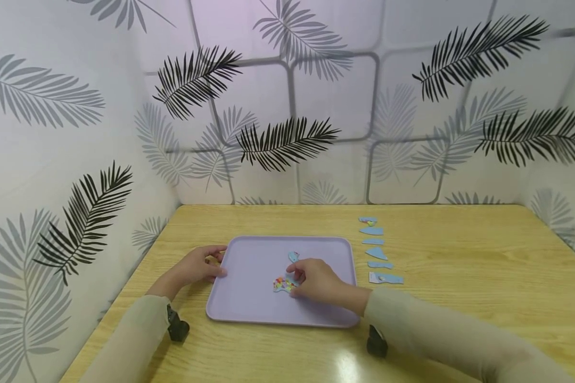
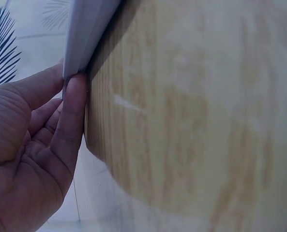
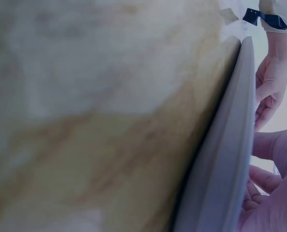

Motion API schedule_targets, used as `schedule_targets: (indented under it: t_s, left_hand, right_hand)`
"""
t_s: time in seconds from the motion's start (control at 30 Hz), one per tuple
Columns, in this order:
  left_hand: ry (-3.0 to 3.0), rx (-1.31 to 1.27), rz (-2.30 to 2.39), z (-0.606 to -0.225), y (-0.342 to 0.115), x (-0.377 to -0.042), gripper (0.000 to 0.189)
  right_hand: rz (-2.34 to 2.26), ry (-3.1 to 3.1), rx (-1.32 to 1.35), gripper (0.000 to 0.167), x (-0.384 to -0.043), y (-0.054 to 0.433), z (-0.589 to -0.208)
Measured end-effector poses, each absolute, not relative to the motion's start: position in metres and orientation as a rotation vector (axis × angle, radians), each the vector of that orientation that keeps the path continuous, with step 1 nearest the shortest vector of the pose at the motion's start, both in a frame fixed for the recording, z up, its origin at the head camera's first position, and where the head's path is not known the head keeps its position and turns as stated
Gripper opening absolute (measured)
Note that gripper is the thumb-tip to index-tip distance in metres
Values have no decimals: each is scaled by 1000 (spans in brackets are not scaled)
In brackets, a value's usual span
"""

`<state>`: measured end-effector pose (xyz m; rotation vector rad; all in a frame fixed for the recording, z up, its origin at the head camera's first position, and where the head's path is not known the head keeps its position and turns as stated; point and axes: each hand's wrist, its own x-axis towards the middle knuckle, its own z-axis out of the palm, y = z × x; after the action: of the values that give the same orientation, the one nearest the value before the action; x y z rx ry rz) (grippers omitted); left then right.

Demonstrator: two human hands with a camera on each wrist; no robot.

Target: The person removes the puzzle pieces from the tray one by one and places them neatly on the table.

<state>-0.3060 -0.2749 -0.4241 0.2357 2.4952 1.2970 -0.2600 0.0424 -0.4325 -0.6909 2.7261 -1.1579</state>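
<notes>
My left hand (image 1: 198, 268) grips the left rim of a lilac tray (image 1: 249, 260). In the left wrist view, the fingers of that left hand (image 2: 41, 130) reach round the tray's edge (image 2: 87, 38). Over the tray's right half, my right hand (image 1: 318, 282) pinches a flat puzzle piece (image 1: 281, 284) with a multicoloured pattern and light blue edge, its right part hidden by the fingers. Just above lies a small light blue piece (image 1: 293, 257) with a little print. The right wrist view shows part of my right hand (image 3: 274, 183) above the tray's rim, the held piece hidden.
Right of the tray, several flat light blue pieces (image 1: 375, 253) lie in a column on the wooden table (image 1: 469, 266). The lowest piece (image 1: 385, 278) has a white end. A wall (image 1: 326, 175) with leaf patterns stands behind the table, another at the left.
</notes>
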Motion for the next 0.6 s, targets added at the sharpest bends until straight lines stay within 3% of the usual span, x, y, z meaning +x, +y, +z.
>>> schedule_targets:
  t_s: [0.6]
  left_hand:
    - [2498, 232, 1302, -426, -276, -307, 69]
  right_hand:
    - [-1033, 2646, -764, 28, -258, 42, -425]
